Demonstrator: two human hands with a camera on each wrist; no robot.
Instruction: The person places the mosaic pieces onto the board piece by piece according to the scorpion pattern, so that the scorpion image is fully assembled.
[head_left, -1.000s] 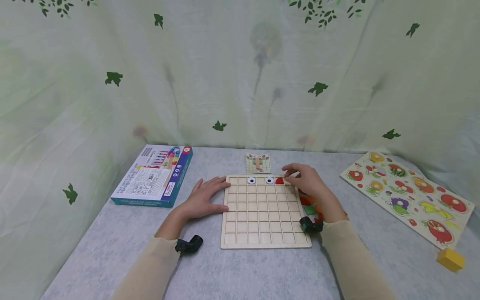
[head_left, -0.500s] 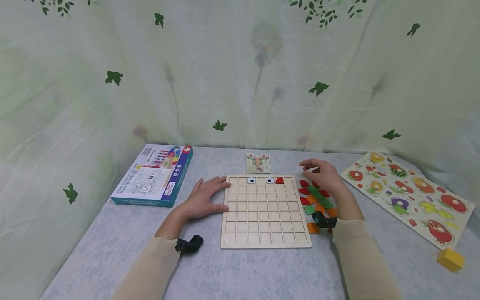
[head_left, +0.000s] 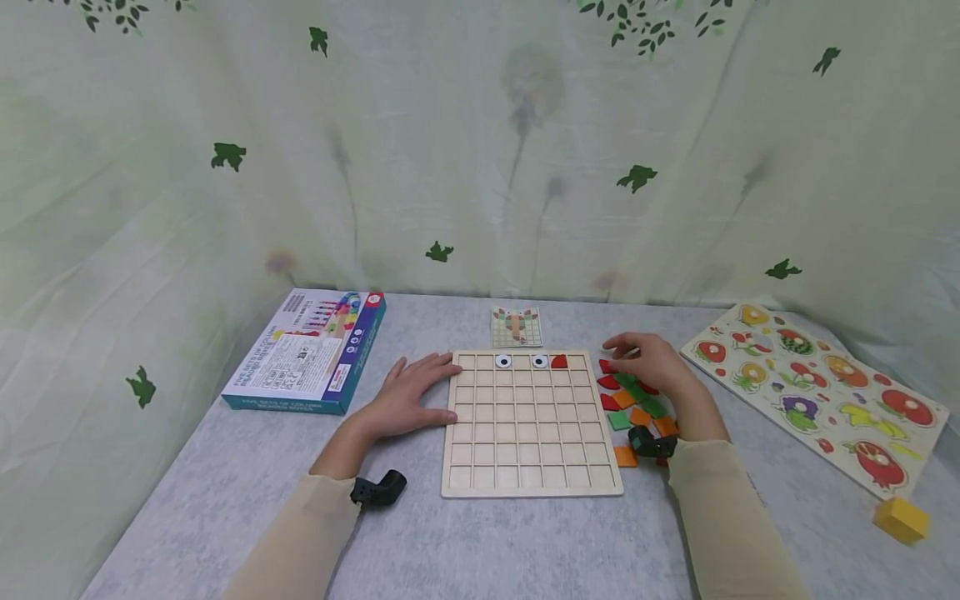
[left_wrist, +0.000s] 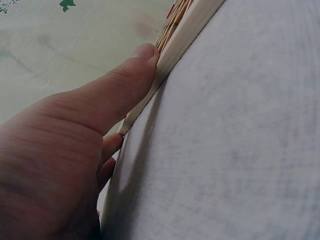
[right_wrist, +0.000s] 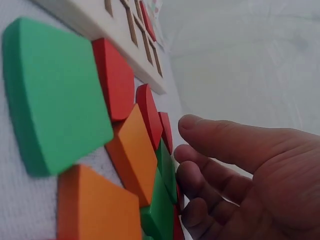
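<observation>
A pale wooden grid board [head_left: 517, 433] lies flat on the table. Two round eye pieces, a left one [head_left: 503, 362] and a right one [head_left: 539, 361], and a red piece [head_left: 559, 361] sit in its top row. My left hand [head_left: 405, 396] rests at the board's left edge with fingers extended, its thumb [left_wrist: 122, 85] against the wooden rim. To the right of the board, my right hand [head_left: 651, 367] hovers low over a pile of red, green and orange pieces [right_wrist: 60, 95]. Its fingers are loosely bent, with nothing visible between thumb and fingertips. The hand covers part of the pile.
Behind the board lies a small card [head_left: 516, 327] with a grid picture. A flat box [head_left: 303, 358] is at the left. On the right lie a fruit-picture board [head_left: 817, 392] and a yellow block [head_left: 902, 520]. A printed curtain [head_left: 480, 150] hangs behind the table.
My right hand has left the red piece in the board's top row and moved right, then down to the loose pieces. My left hand stays at the board's edge.
</observation>
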